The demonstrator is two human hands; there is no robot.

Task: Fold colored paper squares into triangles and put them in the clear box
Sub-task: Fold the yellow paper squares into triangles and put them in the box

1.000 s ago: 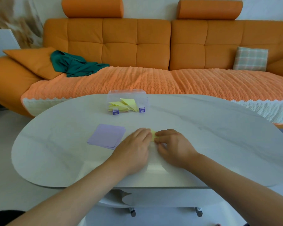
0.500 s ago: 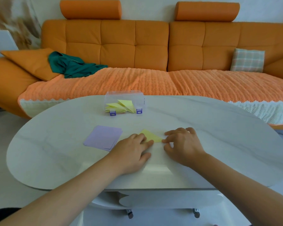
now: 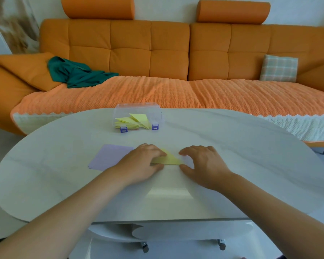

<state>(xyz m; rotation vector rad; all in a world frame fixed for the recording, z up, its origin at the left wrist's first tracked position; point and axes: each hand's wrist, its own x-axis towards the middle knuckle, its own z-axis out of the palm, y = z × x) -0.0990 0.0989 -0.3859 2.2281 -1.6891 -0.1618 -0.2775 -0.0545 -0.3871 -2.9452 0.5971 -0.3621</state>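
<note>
A folded yellow triangle (image 3: 169,159) is laid flat on the white oval desk (image 3: 232,150), near the front centre, with its long edge toward the person. Its left part is covered by the left hand (image 3: 142,165), which is placed palm down with the fingers (image 3: 153,150) laid nearly straight across the paper and the thumb set along the near edge. The right hand (image 3: 206,163) is positioned just beside the triangle's right tip, arched over the desk with the fingers loosely curved and nothing gripped. The tip is seen between its thumb and forefinger; whether contact is made cannot be told. The two hands are held apart, with the exposed part of the triangle between them. Both forearms are extended from the lower corners of the view.

A stack of purple square sheets (image 3: 108,156) is located just left of the left hand, partly hidden by the wrist. The clear box (image 3: 138,109) is placed farther back on the desk, well apart from the hands, with its lid raised. Several yellow folded triangles (image 3: 133,121) are held inside it, and two purple latches (image 3: 123,129) are fitted on its front.

Behind the desk an orange sofa (image 3: 150,53) is seen, covered by an orange textured throw (image 3: 176,94). A green cloth (image 3: 79,73) and an orange cushion (image 3: 26,68) are found at its left end, a checked cushion (image 3: 278,68) at its right.
</note>
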